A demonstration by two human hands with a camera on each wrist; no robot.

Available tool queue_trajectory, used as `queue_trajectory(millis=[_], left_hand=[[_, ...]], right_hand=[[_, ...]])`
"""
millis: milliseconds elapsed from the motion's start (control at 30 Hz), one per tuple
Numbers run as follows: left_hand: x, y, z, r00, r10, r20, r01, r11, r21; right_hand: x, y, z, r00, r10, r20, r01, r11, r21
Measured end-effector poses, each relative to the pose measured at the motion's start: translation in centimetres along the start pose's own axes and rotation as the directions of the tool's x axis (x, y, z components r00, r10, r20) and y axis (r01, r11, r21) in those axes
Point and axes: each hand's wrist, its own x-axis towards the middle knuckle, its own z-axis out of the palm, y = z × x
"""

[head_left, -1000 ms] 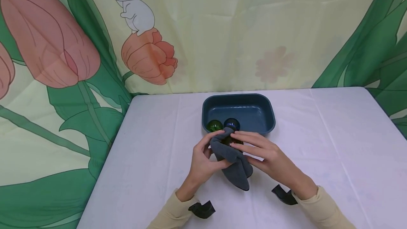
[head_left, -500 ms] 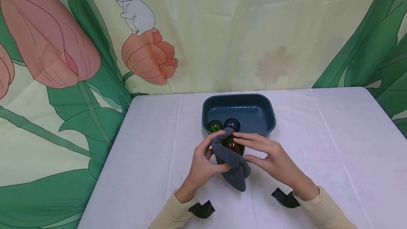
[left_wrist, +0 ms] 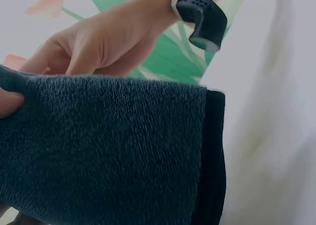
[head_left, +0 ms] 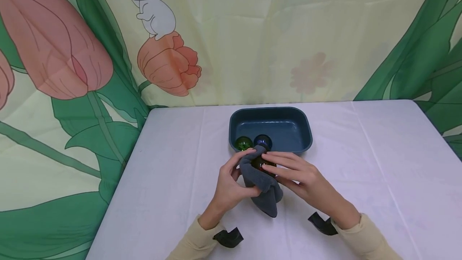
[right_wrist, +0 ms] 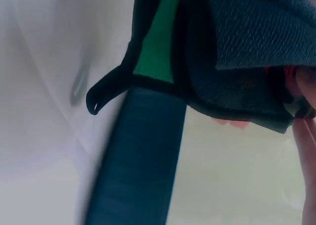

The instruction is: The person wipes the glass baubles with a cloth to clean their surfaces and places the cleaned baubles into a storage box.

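My left hand [head_left: 231,185] holds a folded grey-blue cloth [head_left: 266,191] around the left side of a dark red glass ball [head_left: 259,163]. On the ball's right side, the fingers of my right hand [head_left: 306,177] grip it, the thumb low down. The cloth's loose end hangs toward me. In the left wrist view the cloth [left_wrist: 108,146] covers most of the picture and hides the ball. The right wrist view shows the cloth [right_wrist: 266,27] with a dark edging and a small loop, and a sliver of red beside the fingertips.
Just behind the hands stands a dark blue rectangular tray [head_left: 270,109]. A green glass ball [head_left: 243,143] and a blue glass ball [head_left: 263,140] lie in its front left part. A white cloth covers the table [head_left: 177,163]; a printed curtain [head_left: 245,51] hangs behind.
My right fingers moved off the ball to the right, baring more of it, then came back onto it. The cloth's hanging end has shifted slightly left. The left hand stays nearly still.
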Motion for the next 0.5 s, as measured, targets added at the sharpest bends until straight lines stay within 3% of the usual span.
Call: queue_trajectory(millis=[133, 233, 300, 400, 500], left_hand=[[-0.17, -0.15, -0.03, 1.000, 0.004, 0.004, -0.004, 1.000, 0.016], [-0.18, -0.25, -0.06, 1.000, 0.015, 0.016, -0.015, 1.000, 0.016], [-0.16, -0.36, -0.07, 0.999, 0.026, 0.026, -0.027, 1.000, 0.013], [-0.11, -0.53, -0.04, 0.998, 0.043, 0.041, -0.043, 0.999, 0.011], [-0.05, -0.72, 0.05, 0.998, 0.048, 0.041, -0.048, 0.999, 0.013]], right_hand=[[-0.17, -0.08, 0.23, 1.000, 0.023, -0.011, -0.022, 1.000, 0.020], [-0.32, -0.28, 0.11, 0.992, 0.122, 0.005, -0.122, 0.990, 0.065], [-0.36, -0.40, -0.03, 0.976, 0.217, 0.023, -0.218, 0.967, 0.130], [-0.39, -0.55, -0.20, 0.936, 0.348, 0.057, -0.351, 0.907, 0.231], [-0.37, -0.58, -0.27, 0.919, 0.387, 0.077, -0.394, 0.883, 0.257]])
